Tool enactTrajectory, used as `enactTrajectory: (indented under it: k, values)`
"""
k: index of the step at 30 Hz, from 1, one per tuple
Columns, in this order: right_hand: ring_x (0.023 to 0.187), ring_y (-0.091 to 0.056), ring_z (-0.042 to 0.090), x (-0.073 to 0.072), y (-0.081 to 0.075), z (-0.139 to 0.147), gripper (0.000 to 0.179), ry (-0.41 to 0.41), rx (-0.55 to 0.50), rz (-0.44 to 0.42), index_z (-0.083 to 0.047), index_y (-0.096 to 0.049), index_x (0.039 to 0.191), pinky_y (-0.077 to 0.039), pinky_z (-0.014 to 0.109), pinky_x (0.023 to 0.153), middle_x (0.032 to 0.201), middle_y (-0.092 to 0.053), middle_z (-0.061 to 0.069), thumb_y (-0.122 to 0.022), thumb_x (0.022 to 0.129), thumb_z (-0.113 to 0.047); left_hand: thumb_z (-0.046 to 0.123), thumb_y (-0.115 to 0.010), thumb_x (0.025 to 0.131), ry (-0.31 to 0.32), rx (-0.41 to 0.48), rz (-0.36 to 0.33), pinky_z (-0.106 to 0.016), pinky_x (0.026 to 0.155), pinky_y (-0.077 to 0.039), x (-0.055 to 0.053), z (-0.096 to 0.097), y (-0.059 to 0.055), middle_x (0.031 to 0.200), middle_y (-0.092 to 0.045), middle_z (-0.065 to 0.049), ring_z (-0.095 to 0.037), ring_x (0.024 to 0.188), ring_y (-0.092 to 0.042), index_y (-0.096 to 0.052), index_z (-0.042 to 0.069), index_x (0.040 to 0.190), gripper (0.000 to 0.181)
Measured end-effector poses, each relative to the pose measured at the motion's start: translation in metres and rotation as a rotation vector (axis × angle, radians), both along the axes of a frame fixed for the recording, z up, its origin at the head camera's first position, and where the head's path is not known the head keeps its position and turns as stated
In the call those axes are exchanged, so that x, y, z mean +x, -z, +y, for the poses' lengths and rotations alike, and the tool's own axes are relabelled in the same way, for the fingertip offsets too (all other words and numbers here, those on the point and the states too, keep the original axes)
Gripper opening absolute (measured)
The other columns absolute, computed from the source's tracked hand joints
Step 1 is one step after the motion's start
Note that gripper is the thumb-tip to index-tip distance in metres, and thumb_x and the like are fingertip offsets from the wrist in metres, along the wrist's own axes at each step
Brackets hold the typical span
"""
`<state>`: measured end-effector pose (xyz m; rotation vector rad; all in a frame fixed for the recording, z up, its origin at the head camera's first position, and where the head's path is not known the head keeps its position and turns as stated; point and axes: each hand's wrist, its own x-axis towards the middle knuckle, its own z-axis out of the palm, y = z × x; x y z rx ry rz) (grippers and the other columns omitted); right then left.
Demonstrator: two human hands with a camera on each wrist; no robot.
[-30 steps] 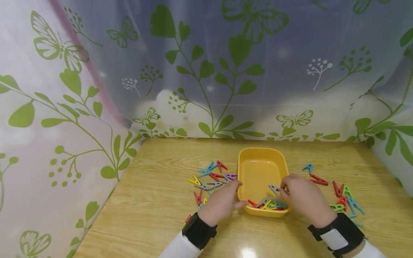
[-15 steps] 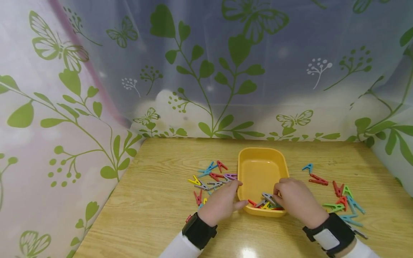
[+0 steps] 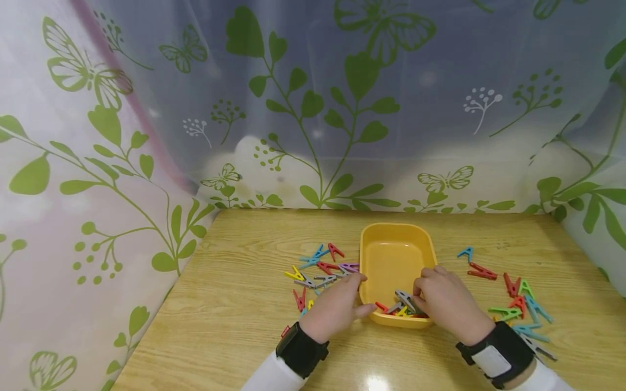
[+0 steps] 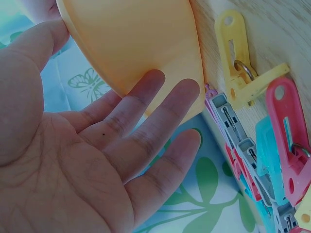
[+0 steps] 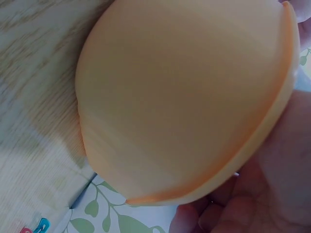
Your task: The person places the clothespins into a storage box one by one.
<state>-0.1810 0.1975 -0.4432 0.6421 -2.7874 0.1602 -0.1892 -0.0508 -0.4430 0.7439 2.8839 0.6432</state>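
Note:
A yellow plastic box (image 3: pixel 397 260) stands on the table, with several coloured clothespins heaped at its near end. My left hand (image 3: pixel 335 307) rests against the box's left side; in the left wrist view its fingers (image 4: pixel 146 97) reach loosely along the outer wall and the thumb meets the rim. My right hand (image 3: pixel 449 301) reaches over the right rim, fingers curled, pinching a grey clothespin (image 3: pixel 405 300) low over the heap. In the right wrist view the box wall hides that clothespin and the fingertips.
Loose clothespins lie left of the box, among them a yellow one (image 3: pixel 295 274) and a red one (image 3: pixel 335 251). More are scattered on the right, including a blue one (image 3: pixel 467 252) and a green one (image 3: pixel 506 314). A patterned curtain (image 3: pixel 313 136) encloses the table.
My right hand has moved left and slightly down into the box with the grey clothespin, now close over the heap. My left hand has stayed in place.

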Motion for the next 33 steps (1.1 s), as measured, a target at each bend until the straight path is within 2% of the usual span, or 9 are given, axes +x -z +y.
enactTrajectory:
  k: [12,20,27,33]
  values:
    - [0.067,-0.046,0.012,0.001,0.0,0.0,0.022,-0.006,-0.023,0.013,-0.02,-0.07,0.071,-0.041,0.03,0.056,0.074,-0.058,-0.006,-0.089,0.08,-0.024,0.042,-0.07,0.098,-0.007,0.002,-0.005,-0.034,0.095,-0.056,0.001,0.0,-0.001,0.137,-0.066,-0.009,-0.023,0.118,-0.067,-0.054,0.009,0.144,0.058]
    - [0.065,-0.047,0.011,-0.001,-0.004,0.007,0.015,-0.016,-0.061,0.051,-0.014,-0.074,0.078,-0.041,0.03,0.06,0.074,-0.057,-0.005,-0.085,0.085,-0.022,0.042,-0.07,0.098,-0.004,0.004,-0.004,-0.034,0.095,-0.056,0.001,0.001,-0.002,0.136,-0.066,-0.009,-0.023,0.117,-0.068,-0.054,0.008,0.144,0.059]
    - [0.066,-0.051,0.014,-0.012,-0.018,0.027,0.012,0.059,-0.144,0.072,-0.008,-0.074,0.084,-0.043,0.033,0.059,0.075,-0.06,-0.001,-0.08,0.089,-0.017,0.042,-0.07,0.098,0.001,-0.004,0.013,-0.033,0.094,-0.057,0.001,0.0,-0.001,0.135,-0.067,-0.008,-0.022,0.116,-0.068,-0.054,0.009,0.143,0.059]
    - [0.063,-0.051,0.016,-0.029,-0.021,0.062,0.014,0.138,-0.137,0.059,-0.001,-0.073,0.087,-0.044,0.032,0.054,0.072,-0.059,0.003,-0.075,0.091,-0.013,0.042,-0.071,0.098,0.001,-0.007,0.019,-0.033,0.094,-0.057,0.001,0.0,-0.001,0.135,-0.068,-0.009,-0.022,0.116,-0.068,-0.054,0.008,0.143,0.059]
